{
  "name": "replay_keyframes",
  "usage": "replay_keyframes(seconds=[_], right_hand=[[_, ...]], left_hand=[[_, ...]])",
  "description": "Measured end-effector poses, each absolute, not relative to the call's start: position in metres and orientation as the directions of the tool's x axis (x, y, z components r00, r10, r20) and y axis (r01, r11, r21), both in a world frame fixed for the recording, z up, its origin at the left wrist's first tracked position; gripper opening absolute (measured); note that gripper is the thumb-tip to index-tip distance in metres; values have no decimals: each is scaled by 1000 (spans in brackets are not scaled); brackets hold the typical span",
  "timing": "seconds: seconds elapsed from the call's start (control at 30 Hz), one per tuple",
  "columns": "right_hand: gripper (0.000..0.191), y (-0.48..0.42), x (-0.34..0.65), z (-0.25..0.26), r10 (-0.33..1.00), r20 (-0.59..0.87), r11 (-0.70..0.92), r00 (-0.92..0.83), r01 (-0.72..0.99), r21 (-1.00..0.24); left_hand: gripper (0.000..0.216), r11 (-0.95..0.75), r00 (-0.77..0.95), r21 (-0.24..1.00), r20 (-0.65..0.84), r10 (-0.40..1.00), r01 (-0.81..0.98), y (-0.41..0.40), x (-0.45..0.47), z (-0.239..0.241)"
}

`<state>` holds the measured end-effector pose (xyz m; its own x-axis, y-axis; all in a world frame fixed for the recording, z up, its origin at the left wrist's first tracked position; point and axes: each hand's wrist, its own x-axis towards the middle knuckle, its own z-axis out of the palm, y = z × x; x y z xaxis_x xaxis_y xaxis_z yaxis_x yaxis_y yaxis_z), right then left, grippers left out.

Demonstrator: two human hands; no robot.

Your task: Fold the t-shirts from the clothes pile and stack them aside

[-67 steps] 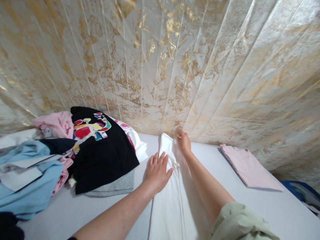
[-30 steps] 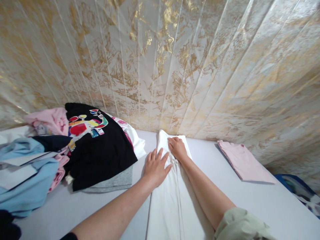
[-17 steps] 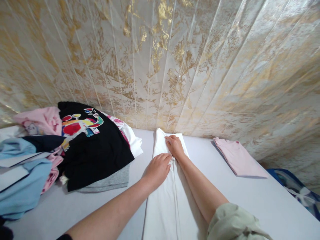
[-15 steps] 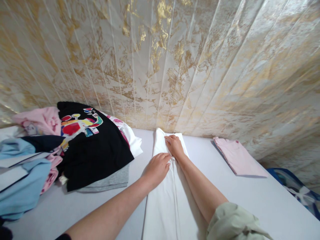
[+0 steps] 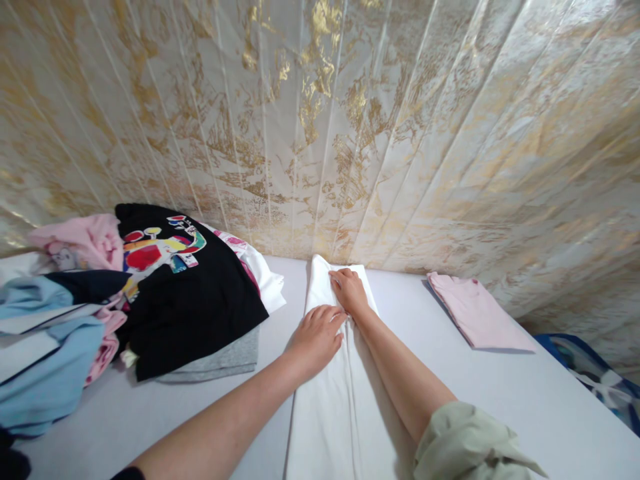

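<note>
A long white garment [image 5: 320, 427] lies stretched up the middle of the table, its two sides meeting along a lengthwise line. Bent fingers of my right hand [image 5: 349, 291] grip the cloth near its far end. Just below and to the left, my left hand [image 5: 316, 337] rests on the garment, its fingertips closed on a small bunched bit of fabric at the middle line. The two hands almost touch. Cloth under both palms is hidden, and the garment's near end runs out of view.
To the left is a loose heap with a black printed T-shirt [image 5: 210, 320], a light blue garment [image 5: 55, 373] and a pink one [image 5: 95, 237]. A folded pink shirt [image 5: 480, 313] lies on the right. Beyond the table's right edge sits a blue bag [image 5: 565, 350]. A gold-patterned curtain [image 5: 320, 133] hangs behind.
Very little differs. My left hand has shifted slightly to the right on the white garment, while my right hand stays in place.
</note>
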<state>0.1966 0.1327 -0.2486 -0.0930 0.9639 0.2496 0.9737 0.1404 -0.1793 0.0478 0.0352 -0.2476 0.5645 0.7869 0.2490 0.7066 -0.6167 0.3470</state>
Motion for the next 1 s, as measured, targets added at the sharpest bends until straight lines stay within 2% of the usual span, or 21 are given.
replay_keyframes(seconds=[0.2,0.27,0.4,0.53,0.6,0.73,0.9,1.0], right_hand=[[37,134,197,-251,958,267,152,-100,971,-183],[37,134,197,-252,957,273,153,-100,971,-182],[36,132,197,-251,955,278,156,-102,971,-179],[37,131,193,-245,952,292,147,-95,975,-163],[38,133,186,-243,942,301,200,-145,966,-162],[40,140,164,-242,933,170,348,-317,916,-200],[52,152,150,-244,963,8,262,-268,934,-245],[53,156,150,-242,968,-42,229,-247,938,-259]], left_hand=[[32,-655,579,381,306,756,653,36,47,-244],[32,-620,532,382,318,785,686,38,48,-246],[49,-407,323,300,292,900,863,39,49,-256],[61,-378,336,221,207,919,899,40,48,-262],[61,-383,345,217,194,918,898,40,48,-262],[59,-381,338,220,211,917,898,40,49,-260],[58,-372,332,207,206,921,905,40,50,-261],[62,-368,331,202,195,923,908,40,50,-261]])
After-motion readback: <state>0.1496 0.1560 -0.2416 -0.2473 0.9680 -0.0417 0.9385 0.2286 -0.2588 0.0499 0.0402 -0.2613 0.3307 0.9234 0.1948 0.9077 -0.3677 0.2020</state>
